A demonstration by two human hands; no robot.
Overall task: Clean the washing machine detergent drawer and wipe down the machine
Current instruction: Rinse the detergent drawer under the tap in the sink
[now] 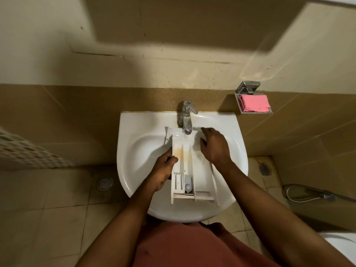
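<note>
Since the drawer [192, 170] is already out of the machine and lying in the sink [131, 122], we'd call this early-to-mid on the first half of the job, no further. Starting at the left, a perforated basket [23, 149] and a floor drain [104, 183] are both well apart from the action, so no worries there. Our left hand [163, 168] has its fingers wrapped round the drawer's left wall, steadying it in the basin. An orange-brown stain [180, 152] is plain to see in the middle compartment, so the scrubbing isn't finished. The faucet [186, 116] hangs right over the drawer's far end, so tipping that end up would probably bang the spout. Sliding it toward us looks safer, though the near end is already close to the front rim. We've got more free basin left of the drawer than right of it. Our right hand [214, 148] lies on the drawer's right side with its fingers bent, and we can't tell if it grips the wall or just rubs. Further right, a folded pink cloth [253, 103] sits in a wall dish [256, 112] and looks unused. The machine is nowhere in view, so we reckon the whole wipe-down is left to do.
</note>
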